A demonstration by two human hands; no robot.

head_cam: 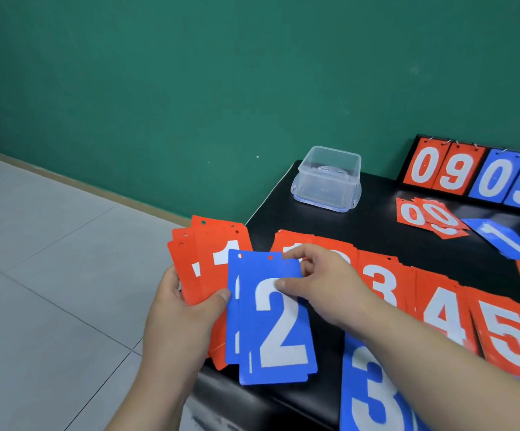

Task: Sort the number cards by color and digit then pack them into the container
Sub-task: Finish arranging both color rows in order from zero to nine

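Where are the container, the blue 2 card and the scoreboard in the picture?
container [327, 181]: head view, on its clear front wall.
blue 2 card [279, 325]: head view, on the white digit.
scoreboard [456, 174]: head view, on its red 9 flap.

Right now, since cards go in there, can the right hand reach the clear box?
Probably yes: the clear box sits beyond the right hand, only flat red cards between, though it pinches a blue card.

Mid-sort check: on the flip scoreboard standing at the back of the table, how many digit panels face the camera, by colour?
Red panels: 2
Blue panels: 2
Total: 4
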